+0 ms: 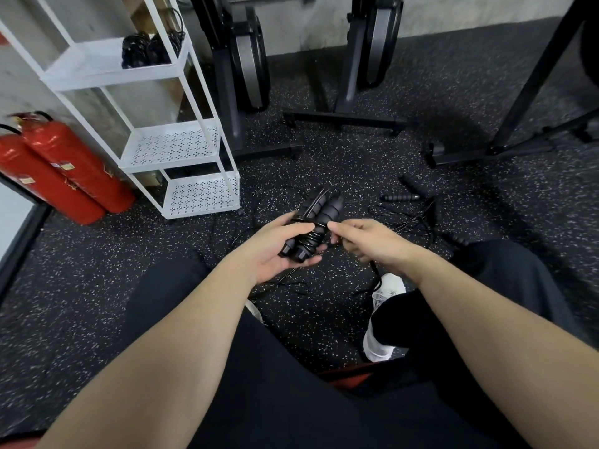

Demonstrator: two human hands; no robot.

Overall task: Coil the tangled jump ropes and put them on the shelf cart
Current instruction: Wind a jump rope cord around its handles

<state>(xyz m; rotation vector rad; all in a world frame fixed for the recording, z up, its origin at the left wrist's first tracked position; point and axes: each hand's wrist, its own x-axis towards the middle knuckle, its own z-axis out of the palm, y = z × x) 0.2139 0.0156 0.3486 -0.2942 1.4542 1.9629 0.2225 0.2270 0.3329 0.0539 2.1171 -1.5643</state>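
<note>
My left hand (pixel 278 246) grips a pair of black jump rope handles (pixel 319 210) held side by side, with black cord wound around their lower part. My right hand (pixel 363 241) pinches the loose cord just right of the handles; its tail hangs down toward my shoe. More tangled black ropes (pixel 411 218) with ribbed handles lie on the speckled floor to the right. The white shelf cart (pixel 181 147) stands at the left, and coiled black ropes (pixel 146 48) sit on its top shelf.
Two red fire extinguishers (pixel 61 170) lean by the wall left of the cart. Black exercise machine frames (pixel 350 92) stand behind the ropes, and another black stand (pixel 518 124) is at the right. My legs and white shoe (pixel 385 290) fill the foreground.
</note>
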